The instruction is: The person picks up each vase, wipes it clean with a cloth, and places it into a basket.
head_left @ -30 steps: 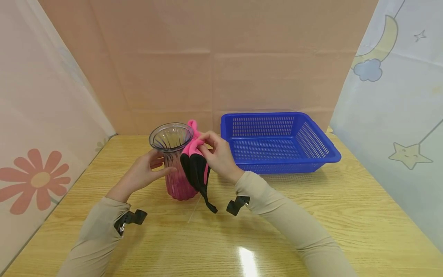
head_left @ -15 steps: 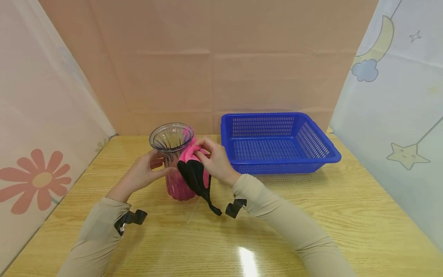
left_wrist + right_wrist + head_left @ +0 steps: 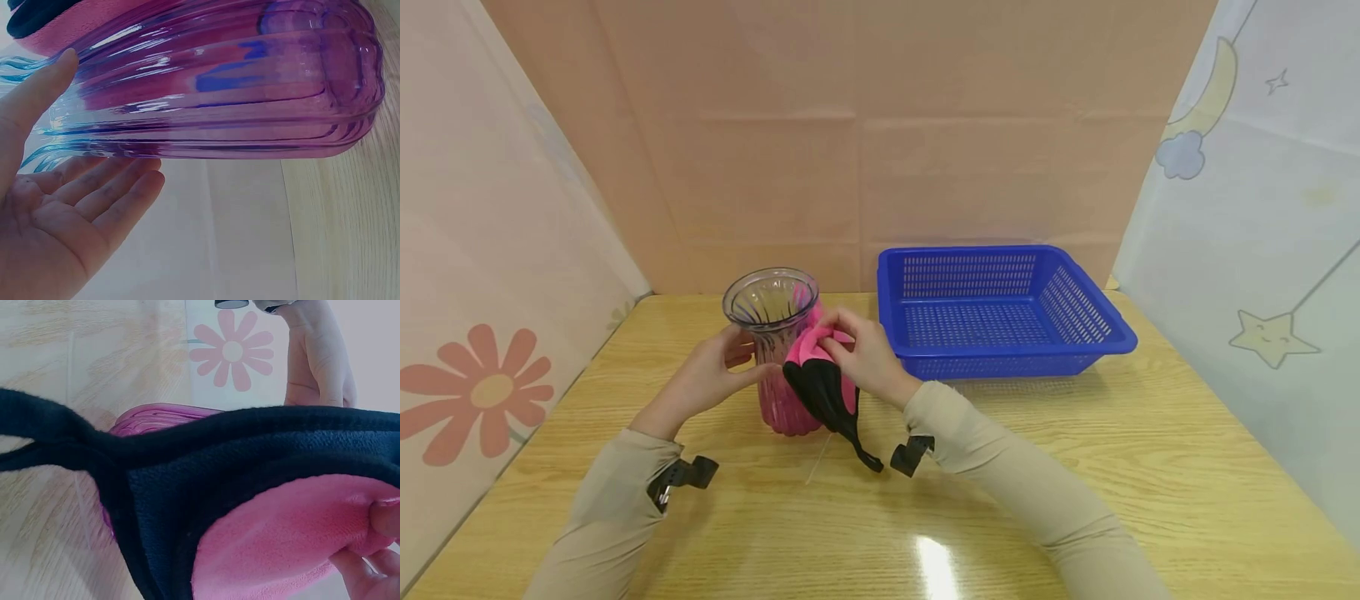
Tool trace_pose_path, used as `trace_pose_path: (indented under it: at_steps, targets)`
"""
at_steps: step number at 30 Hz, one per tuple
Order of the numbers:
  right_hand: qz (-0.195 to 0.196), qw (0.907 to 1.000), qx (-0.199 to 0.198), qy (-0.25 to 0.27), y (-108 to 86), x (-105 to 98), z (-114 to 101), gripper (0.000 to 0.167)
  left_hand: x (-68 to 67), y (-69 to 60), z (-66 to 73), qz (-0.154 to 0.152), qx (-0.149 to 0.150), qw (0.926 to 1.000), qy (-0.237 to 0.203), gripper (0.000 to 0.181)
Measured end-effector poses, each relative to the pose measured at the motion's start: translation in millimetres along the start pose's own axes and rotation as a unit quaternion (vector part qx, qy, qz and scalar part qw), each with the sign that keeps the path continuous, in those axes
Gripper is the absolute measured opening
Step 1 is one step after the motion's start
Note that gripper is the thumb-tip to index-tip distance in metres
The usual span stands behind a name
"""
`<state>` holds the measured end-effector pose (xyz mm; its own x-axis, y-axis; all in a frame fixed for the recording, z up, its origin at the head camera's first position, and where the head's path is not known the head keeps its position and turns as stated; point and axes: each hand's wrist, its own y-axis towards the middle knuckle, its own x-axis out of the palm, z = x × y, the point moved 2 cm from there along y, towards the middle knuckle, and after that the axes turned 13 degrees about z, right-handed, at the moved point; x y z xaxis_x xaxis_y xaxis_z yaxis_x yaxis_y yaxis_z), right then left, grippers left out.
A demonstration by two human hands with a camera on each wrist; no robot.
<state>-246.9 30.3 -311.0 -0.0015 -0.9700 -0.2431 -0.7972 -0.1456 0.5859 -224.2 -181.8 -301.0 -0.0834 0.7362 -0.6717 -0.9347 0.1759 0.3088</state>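
While upright, ribbed vase (fuzzy cloth alongside)

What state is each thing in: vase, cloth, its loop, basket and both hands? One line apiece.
Vase, upright on the table, mouth uncovered.
Cloth, gathered at its pink part, partly in front of the vase; whether they touch is unclear.
Loop, dangling from the cloth's black end.
Basket, upright, open-topped.
Left hand, holding the vase between thumb and fingers.
Right hand, pinching the cloth's pink part.
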Motion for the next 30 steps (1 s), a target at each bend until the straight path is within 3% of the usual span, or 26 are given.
trace_pose_path:
  at_steps: [30]
  targets:
    - [-0.046,0.9984,0.010,-0.029,-11.8,-2,17,0.005,1.2,-1.5,-0.2,0.000,-0.010,0.9999,-0.013,0.074]
